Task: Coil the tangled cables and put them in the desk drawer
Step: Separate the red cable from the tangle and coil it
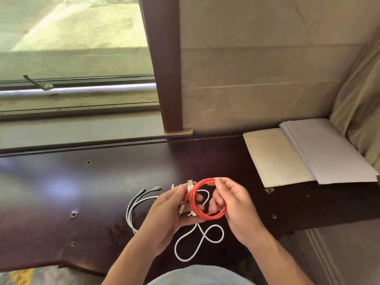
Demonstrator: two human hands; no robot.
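Note:
A red cable [202, 211] is wound into a round coil and held above the dark desk [61, 192]. My left hand [166, 212] grips the coil's left side, where a white USB plug [190, 185] sticks up. My right hand [234, 202] pinches the coil's top right with thumb and fingers. Below the hands, a white cable [197, 241] lies in loose loops on the desk. A grey and white multi-head cable [135, 202] curves to the left of my left hand. No drawer is in view.
A cream pad [275, 157] and a stack of white paper [329, 151] lie at the desk's right back corner. A window with a dark frame [162, 64] stands behind the desk. The desk's front edge cuts in at lower left.

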